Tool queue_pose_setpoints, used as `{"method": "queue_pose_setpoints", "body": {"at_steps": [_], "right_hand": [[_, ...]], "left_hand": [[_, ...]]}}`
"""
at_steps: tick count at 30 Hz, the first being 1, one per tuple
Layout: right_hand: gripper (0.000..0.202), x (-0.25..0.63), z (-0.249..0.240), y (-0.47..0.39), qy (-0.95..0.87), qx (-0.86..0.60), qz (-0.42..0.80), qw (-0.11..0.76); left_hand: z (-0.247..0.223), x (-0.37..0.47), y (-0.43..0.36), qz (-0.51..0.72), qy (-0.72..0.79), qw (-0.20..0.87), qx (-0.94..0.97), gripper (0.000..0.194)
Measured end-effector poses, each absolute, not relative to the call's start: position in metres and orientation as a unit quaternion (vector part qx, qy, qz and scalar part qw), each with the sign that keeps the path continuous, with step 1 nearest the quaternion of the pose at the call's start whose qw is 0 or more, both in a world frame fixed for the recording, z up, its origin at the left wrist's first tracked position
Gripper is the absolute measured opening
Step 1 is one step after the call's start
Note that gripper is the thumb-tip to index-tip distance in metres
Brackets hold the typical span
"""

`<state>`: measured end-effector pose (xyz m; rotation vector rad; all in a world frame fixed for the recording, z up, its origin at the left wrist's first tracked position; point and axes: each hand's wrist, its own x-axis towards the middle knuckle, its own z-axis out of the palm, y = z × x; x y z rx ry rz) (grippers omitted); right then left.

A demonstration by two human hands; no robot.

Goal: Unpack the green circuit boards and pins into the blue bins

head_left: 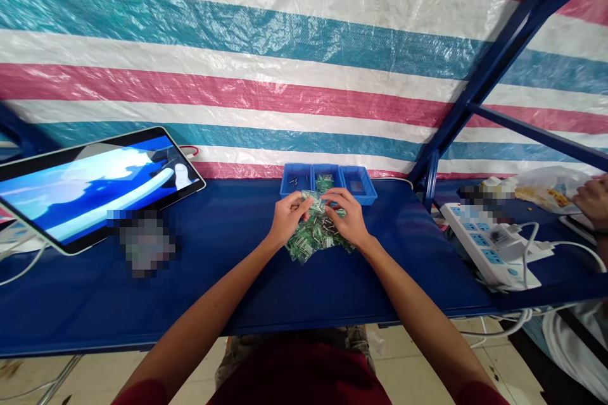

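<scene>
A small clear plastic bag [313,200] with green print is held up between my hands. My left hand [286,220] pinches its left side between thumb and fingers. On the other side, my right hand [350,220] has its fingers curled at the bag's right edge. Below both hands lies a pile of similar small bags [304,243], which seem to hold little metal pieces too small to name. Just behind my hands stands a blue three-part tray [373,195]. Its left part has a few dark slender pieces, its middle part green-printed bags, and its right part small items I cannot make out.
A large tablet [109,183] leans at the left, with a blurred object [147,243] before it. To the right are a white power strip [484,247] with cables, a blue frame post [431,180], a plastic bag of yellowish pieces [551,190] and another person's hand [593,199].
</scene>
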<state>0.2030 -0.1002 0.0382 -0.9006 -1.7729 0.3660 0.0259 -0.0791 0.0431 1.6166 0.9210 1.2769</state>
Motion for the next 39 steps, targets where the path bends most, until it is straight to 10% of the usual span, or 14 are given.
{"method": "queue_pose_setpoints", "body": {"at_steps": [22,39], "right_hand": [[0.020,0.199,0.041,-0.101,-0.688,-0.452,0.183,0.537],[0.018,0.202,0.040,-0.100,-0.722,-0.415,0.145,0.535]], "left_hand": [[0.039,0.024,-0.072,0.531,0.361,0.294,0.708,0.027],[0.042,0.026,-0.076,0.517,0.343,0.426,0.658,0.031]]}}
